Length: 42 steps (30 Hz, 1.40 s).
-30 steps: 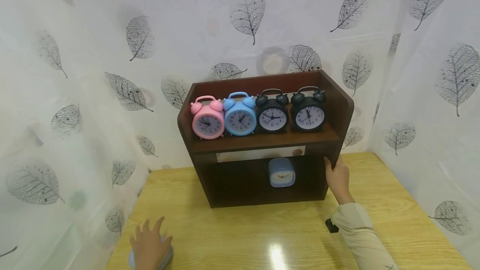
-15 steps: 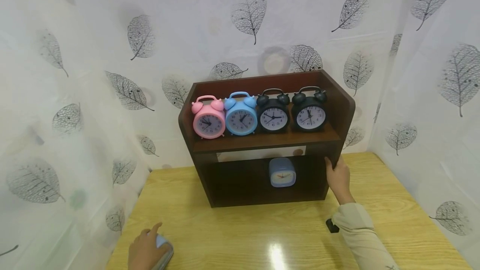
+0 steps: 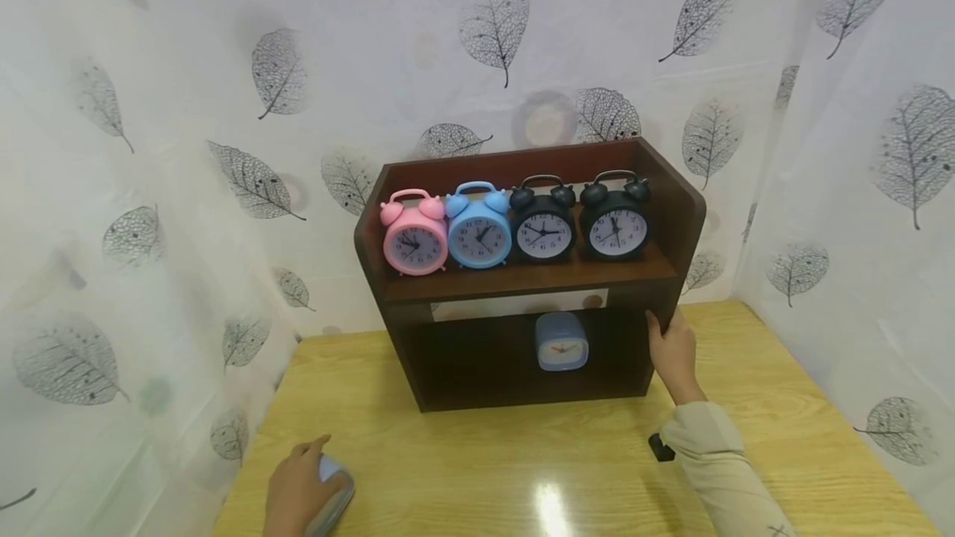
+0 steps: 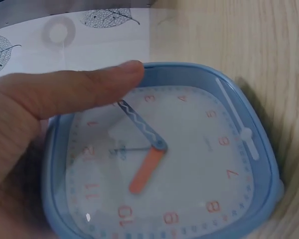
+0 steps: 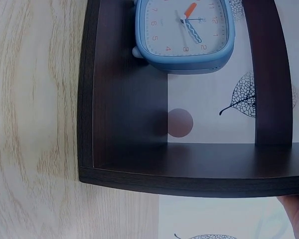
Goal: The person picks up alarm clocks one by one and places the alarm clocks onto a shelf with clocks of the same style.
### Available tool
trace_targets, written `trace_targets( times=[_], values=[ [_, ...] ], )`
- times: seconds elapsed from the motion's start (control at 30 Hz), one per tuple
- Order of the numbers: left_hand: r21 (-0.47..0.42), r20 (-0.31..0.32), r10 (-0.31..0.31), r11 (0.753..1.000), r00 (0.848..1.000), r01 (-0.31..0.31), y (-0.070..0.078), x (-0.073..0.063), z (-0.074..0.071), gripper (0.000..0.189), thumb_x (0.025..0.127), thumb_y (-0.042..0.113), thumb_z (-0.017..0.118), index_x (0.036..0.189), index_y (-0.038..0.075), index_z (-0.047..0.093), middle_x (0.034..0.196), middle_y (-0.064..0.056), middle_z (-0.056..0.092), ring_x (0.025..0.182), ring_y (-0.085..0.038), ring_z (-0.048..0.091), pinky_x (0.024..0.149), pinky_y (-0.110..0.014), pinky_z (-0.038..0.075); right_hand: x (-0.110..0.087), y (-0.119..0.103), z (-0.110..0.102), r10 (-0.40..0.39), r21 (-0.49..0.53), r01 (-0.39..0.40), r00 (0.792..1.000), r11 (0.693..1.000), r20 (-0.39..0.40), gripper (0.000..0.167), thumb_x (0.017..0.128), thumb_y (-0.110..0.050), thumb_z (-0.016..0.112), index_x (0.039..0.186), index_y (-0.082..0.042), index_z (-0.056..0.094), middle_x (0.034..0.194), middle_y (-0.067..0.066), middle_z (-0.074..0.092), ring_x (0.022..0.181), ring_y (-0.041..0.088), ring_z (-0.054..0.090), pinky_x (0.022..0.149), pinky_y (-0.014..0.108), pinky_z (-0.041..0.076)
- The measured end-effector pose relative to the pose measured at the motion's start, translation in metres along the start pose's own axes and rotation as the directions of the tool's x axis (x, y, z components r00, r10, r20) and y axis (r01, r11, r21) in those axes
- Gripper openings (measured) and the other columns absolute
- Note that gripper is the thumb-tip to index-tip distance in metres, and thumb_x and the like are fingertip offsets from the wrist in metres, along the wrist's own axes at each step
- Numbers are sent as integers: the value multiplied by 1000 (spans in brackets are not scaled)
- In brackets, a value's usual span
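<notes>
At the table's front left my left hand (image 3: 294, 483) grips a square blue alarm clock (image 3: 332, 504). In the left wrist view the thumb (image 4: 104, 84) lies over the rim of this clock (image 4: 189, 164), whose face has orange numerals; the other fingers are mostly hidden. My right hand (image 3: 675, 359) holds the right side panel of a dark brown two-tier shelf (image 3: 522, 288). Only a bit of that hand (image 5: 296, 211) shows behind the panel in the right wrist view. Another square blue alarm clock (image 3: 562, 342) stands on the lower tier, right of the middle.
On the upper tier, from left to right, stand a pink twin-bell clock (image 3: 414, 249), a light blue one (image 3: 480, 239) and two black ones (image 3: 543, 234). A small black object (image 3: 661, 447) lies by the right sleeve. Leaf-patterned sheeting (image 3: 477, 23) surrounds the wooden table (image 3: 462, 471).
My left hand has come down from spread fingers onto the square clock, taken hold of it and shifted it slightly right. The right hand and the shelf have stayed in place.
</notes>
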<state>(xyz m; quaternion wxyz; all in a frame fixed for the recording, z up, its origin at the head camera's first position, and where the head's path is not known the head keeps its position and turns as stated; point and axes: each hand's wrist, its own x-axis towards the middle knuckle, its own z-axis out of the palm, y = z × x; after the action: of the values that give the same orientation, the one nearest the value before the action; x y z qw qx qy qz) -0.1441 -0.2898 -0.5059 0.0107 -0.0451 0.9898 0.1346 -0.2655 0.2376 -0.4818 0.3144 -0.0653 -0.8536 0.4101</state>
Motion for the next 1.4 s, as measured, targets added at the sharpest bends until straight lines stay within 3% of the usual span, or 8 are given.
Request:
trace_targets(
  times=[0.13, 0.27, 0.47, 0.6, 0.87, 1.07, 1.23, 1.4],
  values=[
    [-21, 24, -37, 999, 999, 38, -2, -2, 1, 93, 67, 30, 78, 139, -6, 32, 126, -43, 42, 112, -60, 43, 92, -68, 33, -1, 1, 0, 2, -5, -2, 1000, 1000, 7, 30, 93, -11, 53, 111, 14, 48, 100, 43, 57, 90, 60, 54, 77, 63, 40],
    [-43, 103, -113, 992, 988, 118, -9, -7, 1, 110, 61, 39, 82, 143, -3, 21, 135, -46, 26, 122, -65, 26, 94, -75, 21, 0, 2, 0, -4, -9, 4, 1000, 1000, -1, 31, 93, -11, 53, 111, 14, 49, 99, 44, 56, 90, 61, 54, 76, 63, 40],
    [-95, 165, -131, 984, 978, 148, -14, -9, 1, 103, 64, 28, 83, 138, -10, 23, 126, -46, 33, 108, -65, 39, 84, -70, 38, 2, 3, -1, -21, -17, 21, 1000, 1000, -16, 30, 92, -10, 54, 109, 15, 49, 97, 44, 56, 88, 62, 53, 75, 63, 39],
    [-116, 147, -107, 985, 983, 125, -12, -8, 1, 95, 67, 23, 81, 136, -12, 25, 121, -45, 39, 101, -62, 45, 81, -65, 43, 2, 4, -1, -31, -17, 31, 999, 999, -25, 31, 92, -10, 54, 109, 15, 49, 97, 44, 56, 87, 62, 53, 74, 64, 39],
    [-133, 117, -97, 985, 988, 112, 2, -1, 5, 93, 67, 22, 81, 139, -7, 30, 126, -40, 42, 105, -59, 47, 80, -64, 45, 2, 3, -1, -20, -20, 20, 1000, 1000, -9, 31, 93, -10, 53, 109, 16, 49, 97, 44, 56, 88, 61, 54, 74, 63, 40],
    [-157, 38, -55, 986, 998, 61, -1, -3, 16, 99, 67, 24, 82, 141, -7, 25, 129, -42, 39, 109, -60, 44, 83, -65, 43, 0, 2, 0, -9, -14, 9, 1000, 1000, 1, 30, 93, -10, 53, 107, 16, 49, 96, 44, 56, 88, 61, 55, 74, 63, 41],
    [-310, -48, -54, 950, 997, 36, -14, -10, 29, 108, 67, 22, 82, 143, -10, 12, 133, -43, 31, 116, -61, 38, 91, -66, 37, 0, 2, 1, -3, -11, 3, 1000, 1000, 9, 31, 93, -10, 53, 108, 16, 48, 97, 45, 56, 89, 61, 54, 75, 63, 40],
    [-474, -28, -110, 876, 994, 83, -18, -14, 31, 112, 68, 19, 81, 142, -12, 3, 134, -44, 26, 119, -59, 35, 95, -66, 33, 1, 0, -1, 11, -9, -11, 1000, 1000, 16, 34, 94, -11, 53, 112, 17, 47, 99, 45, 55, 90, 61, 53, 76, 64, 40]
  ],
)
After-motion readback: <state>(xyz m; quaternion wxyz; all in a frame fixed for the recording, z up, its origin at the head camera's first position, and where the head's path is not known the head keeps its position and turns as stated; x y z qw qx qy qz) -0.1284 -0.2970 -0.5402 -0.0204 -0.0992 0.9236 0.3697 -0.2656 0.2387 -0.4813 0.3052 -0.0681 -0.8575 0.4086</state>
